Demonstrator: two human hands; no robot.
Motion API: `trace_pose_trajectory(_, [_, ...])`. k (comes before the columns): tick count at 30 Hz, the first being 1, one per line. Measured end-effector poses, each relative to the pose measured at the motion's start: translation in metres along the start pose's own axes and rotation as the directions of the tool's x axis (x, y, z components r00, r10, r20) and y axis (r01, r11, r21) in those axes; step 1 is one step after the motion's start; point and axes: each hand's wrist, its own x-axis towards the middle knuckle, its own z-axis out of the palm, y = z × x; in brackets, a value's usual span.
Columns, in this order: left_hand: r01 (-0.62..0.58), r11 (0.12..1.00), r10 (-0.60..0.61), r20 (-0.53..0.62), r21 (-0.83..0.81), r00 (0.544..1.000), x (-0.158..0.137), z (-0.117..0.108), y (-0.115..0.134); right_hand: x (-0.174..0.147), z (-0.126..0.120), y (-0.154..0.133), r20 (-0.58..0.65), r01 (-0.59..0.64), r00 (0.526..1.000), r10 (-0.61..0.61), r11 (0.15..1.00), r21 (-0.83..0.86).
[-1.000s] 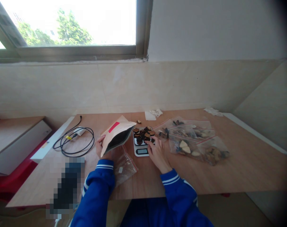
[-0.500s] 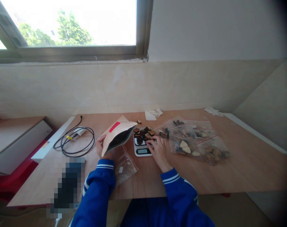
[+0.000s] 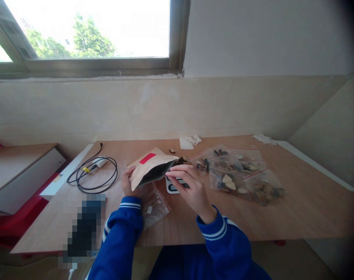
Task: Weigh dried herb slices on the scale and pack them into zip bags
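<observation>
My left hand (image 3: 128, 179) grips a kraft paper bag (image 3: 156, 158) with a red label by its left side. The bag's dark mouth gapes toward me and to the right. At the right end of that mouth is my right hand (image 3: 191, 188), its fingertips closed together; what they pinch, a dried slice or the bag's edge, I cannot make out. Behind that hand, a white kitchen scale (image 3: 170, 187) is mostly covered. Some dark dried slices (image 3: 183, 159) show above my right fingers. Under my left wrist lies a clear zip bag (image 3: 153, 206).
Several clear zip bags of dried pieces (image 3: 235, 171) lie to the right. A coiled black cable (image 3: 92, 190) sits at the left, behind a blurred-out dark object (image 3: 85, 229). White paper (image 3: 186, 144) and one loose slice (image 3: 172, 151) lie toward the wall.
My right hand has risen from the slices on the scale and moved to the bag's mouth. The bag has shifted right and now hides part of the scale.
</observation>
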Motion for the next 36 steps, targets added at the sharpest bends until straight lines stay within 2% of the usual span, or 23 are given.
trace_pose_trajectory(3, [-0.051, 0.998, 0.051, -0.002, 0.03, 0.999, -0.001, -0.001, -0.005, 0.0, 0.009, 0.003, 0.096, 0.048, 0.995, -0.037, 0.992, -0.117])
trace_pose_trajectory(6, [-0.079, 0.995, 0.078, 0.025, 0.053, 0.997, -0.003, -0.002, -0.01, -0.001, 0.015, 0.006, 0.112, 0.026, 0.994, 0.005, 0.963, -0.269])
trace_pose_trajectory(9, [-0.073, 0.996, 0.071, 0.049, 0.046, 0.996, -0.004, -0.002, -0.014, -0.003, 0.017, 0.005, 0.125, 0.018, 0.992, 0.024, 0.944, -0.329])
trace_pose_trajectory(15, [-0.116, 0.991, 0.111, 0.066, 0.064, 0.992, -0.004, -0.003, -0.021, -0.004, 0.02, 0.005, 0.123, -0.006, 0.991, 0.05, 0.944, -0.33])
trace_pose_trajectory(20, [-0.149, 0.979, 0.142, 0.057, 0.142, 0.988, -0.002, -0.005, -0.02, 0.002, 0.025, 0.015, 0.083, -0.063, 0.993, 0.084, 0.971, -0.229])
trace_pose_trajectory(27, [-0.12, 0.984, 0.112, 0.062, 0.13, 0.992, -0.002, -0.005, -0.016, 0.015, 0.02, 0.008, -0.094, -0.054, 0.995, 0.038, 0.983, -0.178])
trace_pose_trajectory(31, [-0.123, 0.98, 0.112, 0.078, 0.154, 0.991, -0.001, -0.005, -0.009, 0.015, 0.019, 0.011, 0.007, 0.032, 0.999, -0.031, 0.978, -0.208])
trace_pose_trajectory(36, [-0.158, 0.973, 0.149, 0.062, 0.167, 0.987, 0.001, -0.005, -0.003, 0.012, 0.018, 0.006, 0.02, 0.005, 1.0, -0.002, 0.988, -0.154])
